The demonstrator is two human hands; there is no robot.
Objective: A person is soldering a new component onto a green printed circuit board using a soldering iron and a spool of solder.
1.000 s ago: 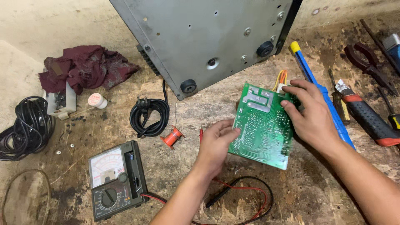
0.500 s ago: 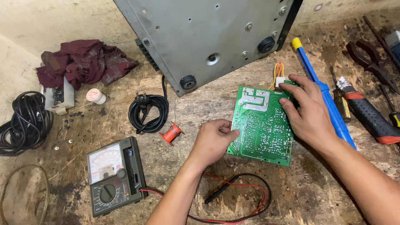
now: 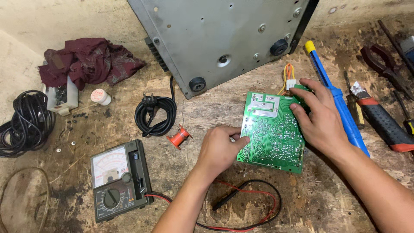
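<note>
Beyond my fingertips stands the biggest thing here, a grey metal chassis (image 3: 220, 39) with black rubber feet, tipped up on the rough wooden bench (image 3: 327, 203). Under my fingers lies the green circuit board (image 3: 271, 129), solder side up, with a bare silver patch at its far corner. My left hand (image 3: 220, 149) grips the board's near left edge, fingers curled close, thumb on top. My right hand (image 3: 319, 116) lies over its right side, fingers spread moderately and pressing on the surface near the far right corner. Just past those fingertips a small white connector with orange and yellow wires (image 3: 289, 80) meets the board.

Right of my right hand, touching its outer edge, lies a blue solder sucker (image 3: 340, 112) with a yellow tip; further right are a red-and-black handled tool (image 3: 384, 125) and dark pliers (image 3: 381, 60).

Left of my left fingers sits a small orange coil bobbin (image 3: 179, 137), then a coiled black power cord (image 3: 155, 112). Nearer me is a dark green analogue multimeter (image 3: 118, 179) with a pale dial face; its red and black leads (image 3: 250, 203) loop under my left wrist. Far left lie a maroon rag (image 3: 90, 60), a black cable bundle (image 3: 23, 123) and a small round white roll with a pinkish label (image 3: 100, 96).
</note>
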